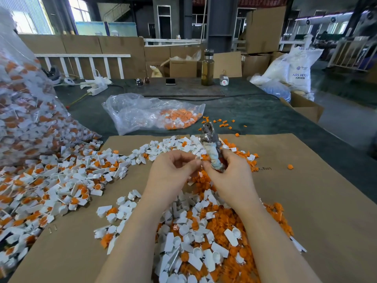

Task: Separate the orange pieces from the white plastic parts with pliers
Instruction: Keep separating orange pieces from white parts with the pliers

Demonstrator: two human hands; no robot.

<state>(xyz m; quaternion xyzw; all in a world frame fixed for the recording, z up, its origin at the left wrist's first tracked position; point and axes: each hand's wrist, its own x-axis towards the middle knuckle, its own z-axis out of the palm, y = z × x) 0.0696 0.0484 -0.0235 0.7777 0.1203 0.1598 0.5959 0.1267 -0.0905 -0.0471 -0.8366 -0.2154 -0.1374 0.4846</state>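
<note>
My right hand (pixel 230 176) grips the taped handles of the metal pliers (pixel 211 139), jaws pointing up and away. My left hand (pixel 173 170) is curled just left of it, its fingertips pinching a small white plastic part (pixel 198 158) that meets the right hand's fingers; the part is mostly hidden. Under my wrists lies a mixed heap of orange pieces and white parts (pixel 204 237) on the brown cardboard sheet (pixel 306 201). To the left spreads a pile of joined white-and-orange parts (pixel 61 180).
A big clear bag of joined parts (pixel 24 111) stands at the left. A smaller clear bag (pixel 151 115) lies beyond the cardboard, with loose orange pieces (pixel 222 123) beside it. At the table's far edge are a bottle (pixel 207 68), a phone (pixel 170 81) and sunglasses (pixel 142 81).
</note>
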